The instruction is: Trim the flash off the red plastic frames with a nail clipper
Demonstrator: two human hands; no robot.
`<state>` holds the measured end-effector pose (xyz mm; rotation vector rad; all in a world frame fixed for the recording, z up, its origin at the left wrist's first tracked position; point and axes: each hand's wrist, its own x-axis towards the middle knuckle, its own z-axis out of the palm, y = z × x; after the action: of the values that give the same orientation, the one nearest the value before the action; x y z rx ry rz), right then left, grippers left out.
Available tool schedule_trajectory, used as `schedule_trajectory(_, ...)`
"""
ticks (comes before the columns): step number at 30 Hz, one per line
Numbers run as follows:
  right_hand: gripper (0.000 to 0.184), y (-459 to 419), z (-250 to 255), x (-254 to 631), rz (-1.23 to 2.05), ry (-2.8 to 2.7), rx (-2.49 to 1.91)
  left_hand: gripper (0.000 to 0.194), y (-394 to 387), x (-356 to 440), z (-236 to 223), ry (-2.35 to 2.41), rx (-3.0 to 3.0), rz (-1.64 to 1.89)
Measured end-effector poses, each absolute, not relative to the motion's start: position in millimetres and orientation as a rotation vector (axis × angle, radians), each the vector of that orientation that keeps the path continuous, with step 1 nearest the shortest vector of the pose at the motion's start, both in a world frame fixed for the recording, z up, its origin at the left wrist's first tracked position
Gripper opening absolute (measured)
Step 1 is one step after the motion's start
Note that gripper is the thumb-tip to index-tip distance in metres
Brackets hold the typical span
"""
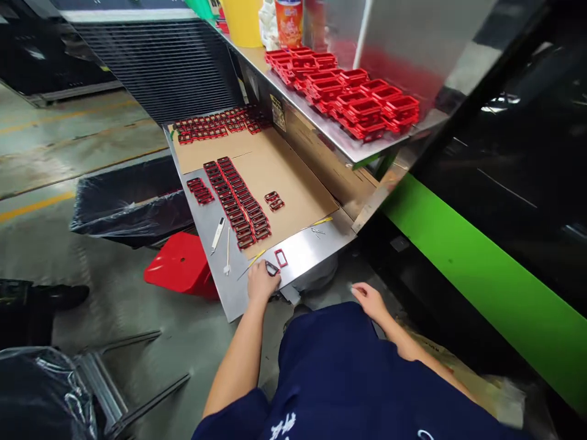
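My left hand (pixel 261 282) rests on the front edge of the steel table (pixel 220 281), fingers closed around a small dark frame part (pixel 272 267). Beside it lies one red rectangular frame (pixel 281 258). My right hand (pixel 369 299) hangs below the table edge near my lap, fingers loosely curled, holding nothing I can make out. A long double row of red frames (pixel 238 201) lies on the cardboard sheet (pixel 293 183), with a small pair (pixel 274 200) to the right and a short group (pixel 200 190) to the left.
Stacked red frames (pixel 353 91) fill the upper steel shelf. More frames (pixel 220 122) line the back of the cardboard. A white knife (pixel 218 234), a thin stick (pixel 227 250) and tweezers (pixel 316 231) lie on the table. A red stool (pixel 181 263) and black-lined bin (pixel 132 201) stand left.
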<state>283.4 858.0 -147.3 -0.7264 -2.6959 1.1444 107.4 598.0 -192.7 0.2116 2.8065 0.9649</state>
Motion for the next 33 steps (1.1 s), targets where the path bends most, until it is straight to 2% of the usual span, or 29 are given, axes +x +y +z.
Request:
schedule_trajectory(3,0.028,853.9,-149.0,195.9,1.113,-2.803,-0.758,0.054,581.7,110.9,-183.2,2.78,0.349,1.141)
schedule_trajectory(7,0.042,860.5,-162.6,100.8,1.0,-2.831,-0.919,0.067,563.3,125.7,-154.9,2.745,0.465,1.388)
schedule_trajectory(11,0.028,859.5,-172.7,78.4,1.064,-2.82,-1.042,0.071,544.7,134.2,-121.0,2.662,0.543,1.671)
schedule_trajectory(15,0.048,842.2,-149.5,96.9,1.439,-2.795,-0.919,0.077,531.2,135.8,-103.8,2.48,0.511,1.942)
schedule_trajectory(19,0.065,813.0,-87.9,124.3,2.002,-2.753,-0.506,0.08,536.1,130.3,-99.6,2.337,0.419,2.034)
schedule_trajectory(20,0.061,806.3,-70.7,128.3,2.177,-2.724,-0.291,0.078,540.5,126.7,-97.9,2.309,0.382,2.051)
schedule_trajectory(21,0.05,800.6,-55.0,130.0,2.367,-2.637,0.105,0.075,546.0,122.1,-95.2,2.268,0.329,2.063)
schedule_trajectory(22,0.038,795.9,-41.6,129.4,2.399,-2.565,0.435,0.072,552.2,116.9,-91.8,2.2,0.268,2.068)
schedule_trajectory(24,0.022,790.2,-24.3,122.5,2.227,-2.495,0.84,0.067,565.4,105.5,-83.1,1.983,0.137,2.059)
schedule_trajectory(28,0.023,790.1,-23.1,107.0,1.849,-2.561,0.823,0.064,585.8,88.6,-66.3,1.774,-0.027,1.933)
schedule_trajectory(30,0.023,792.1,-29.1,105.4,1.853,-2.573,0.748,0.063,591.0,85.4,-60.4,1.869,-0.053,1.837)
schedule_trajectory(33,0.022,795.0,-36.5,106.8,2.057,-2.496,0.754,0.061,595.0,84.7,-52.9,2.025,-0.038,1.645)
